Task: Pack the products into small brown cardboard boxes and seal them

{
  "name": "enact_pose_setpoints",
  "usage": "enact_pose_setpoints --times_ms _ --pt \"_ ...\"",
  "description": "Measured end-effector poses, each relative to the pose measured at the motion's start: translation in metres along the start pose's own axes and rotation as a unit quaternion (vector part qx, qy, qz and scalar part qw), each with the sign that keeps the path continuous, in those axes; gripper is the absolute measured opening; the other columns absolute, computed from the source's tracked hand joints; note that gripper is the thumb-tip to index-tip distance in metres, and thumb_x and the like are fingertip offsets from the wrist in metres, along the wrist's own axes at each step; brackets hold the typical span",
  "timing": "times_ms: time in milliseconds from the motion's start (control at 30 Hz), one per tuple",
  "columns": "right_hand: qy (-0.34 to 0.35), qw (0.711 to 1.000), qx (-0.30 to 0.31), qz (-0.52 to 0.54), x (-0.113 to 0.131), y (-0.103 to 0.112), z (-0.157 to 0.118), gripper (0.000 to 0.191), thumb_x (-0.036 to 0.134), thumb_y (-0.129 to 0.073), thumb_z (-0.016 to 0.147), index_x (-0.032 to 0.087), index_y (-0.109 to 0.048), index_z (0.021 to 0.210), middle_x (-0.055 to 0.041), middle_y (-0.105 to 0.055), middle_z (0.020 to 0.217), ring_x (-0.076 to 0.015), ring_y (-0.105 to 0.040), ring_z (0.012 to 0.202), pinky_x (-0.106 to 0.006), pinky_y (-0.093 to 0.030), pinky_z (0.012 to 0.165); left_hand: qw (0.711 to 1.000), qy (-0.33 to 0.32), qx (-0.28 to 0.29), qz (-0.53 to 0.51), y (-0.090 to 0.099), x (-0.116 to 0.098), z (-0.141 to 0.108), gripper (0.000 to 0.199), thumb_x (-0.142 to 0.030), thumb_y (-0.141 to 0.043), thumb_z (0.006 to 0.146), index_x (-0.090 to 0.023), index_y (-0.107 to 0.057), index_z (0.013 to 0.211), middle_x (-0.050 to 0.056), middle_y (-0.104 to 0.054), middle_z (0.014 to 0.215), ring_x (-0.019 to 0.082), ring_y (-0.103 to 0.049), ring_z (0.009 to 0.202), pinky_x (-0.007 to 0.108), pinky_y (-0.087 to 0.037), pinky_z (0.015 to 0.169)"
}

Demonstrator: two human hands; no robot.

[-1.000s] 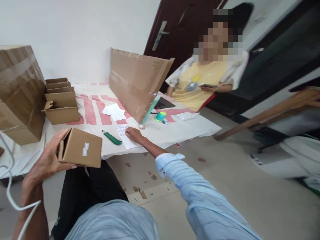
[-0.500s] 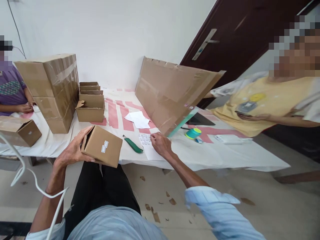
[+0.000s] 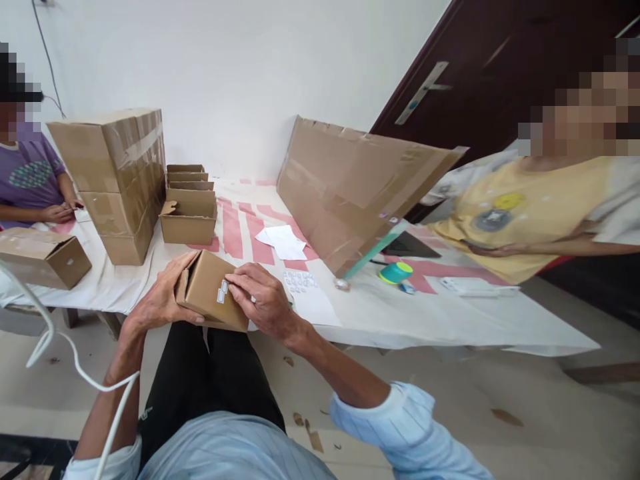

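My left hand grips a small brown cardboard box by its left end, with the thumb underneath. The box is held tilted at the table's front edge, above my lap. Small white labels with dark outlines are stuck on its face. My right hand has thumb and forefinger pinched together against that face, right beside the labels. Whatever is between the fingertips is too small to make out. A white sheet with rows of small printed labels lies just right of this hand. The green utility knife is mostly hidden behind it.
Taped cartons are stacked at left, beside open boxes. A large cardboard panel leans behind the sheet. White papers and a teal-yellow tape roll lie on the table. People sit at both sides. A white cable hangs at left.
My right hand has moved left from the label sheet to the box face, covering most of the knife. My left hand keeps hold of the box.
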State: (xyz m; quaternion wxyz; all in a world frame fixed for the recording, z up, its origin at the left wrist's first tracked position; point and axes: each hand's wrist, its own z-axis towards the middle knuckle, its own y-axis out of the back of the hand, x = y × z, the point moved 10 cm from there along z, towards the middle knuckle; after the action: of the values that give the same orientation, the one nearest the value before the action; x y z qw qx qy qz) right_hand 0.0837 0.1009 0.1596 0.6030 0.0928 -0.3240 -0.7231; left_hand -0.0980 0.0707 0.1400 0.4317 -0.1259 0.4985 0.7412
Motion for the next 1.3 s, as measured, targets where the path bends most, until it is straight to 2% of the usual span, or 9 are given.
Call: enact_pose_setpoints --times_ms 400,733,1300 --pt "-0.012 0.999 -0.017 0.038 0.006 0.0 0.006 0.017 0.018 -0.063 0.103 0.025 -0.078 0.101 -0.008 -0.075 0.097 -0.023 -0.072 0.093 -0.041 -0.063 0.085 1.0 0.003 -0.007 0.005 -0.001 0.003 -0.003 0.124 -0.066 -0.095 0.068 -0.025 -0.035 0.168 0.019 -0.046 0.168 0.044 -0.043 0.156 0.061 -0.032 0.131" --pt "-0.062 0.995 0.023 0.069 -0.002 -0.006 0.008 0.012 0.015 -0.063 0.097 0.025 -0.068 0.093 -0.0055 -0.072 0.092 -0.0225 -0.069 0.091 -0.039 -0.058 0.085 1.0 0.005 -0.002 0.007 -0.004 0.007 -0.003 0.125 -0.066 -0.096 0.067 -0.025 -0.036 0.168 0.02 -0.046 0.168 0.045 -0.042 0.157 0.06 -0.032 0.131" --pt "-0.08 0.99 0.067 0.093 -0.009 -0.009 0.009 0.011 0.016 -0.062 0.095 0.025 -0.058 0.09 -0.0036 -0.066 0.09 -0.0207 -0.064 0.086 -0.035 -0.055 0.08 1.0 0.007 0.004 0.005 -0.005 0.005 -0.001 0.126 -0.066 -0.097 0.066 -0.025 -0.036 0.168 0.02 -0.047 0.167 0.045 -0.042 0.156 0.06 -0.033 0.131"
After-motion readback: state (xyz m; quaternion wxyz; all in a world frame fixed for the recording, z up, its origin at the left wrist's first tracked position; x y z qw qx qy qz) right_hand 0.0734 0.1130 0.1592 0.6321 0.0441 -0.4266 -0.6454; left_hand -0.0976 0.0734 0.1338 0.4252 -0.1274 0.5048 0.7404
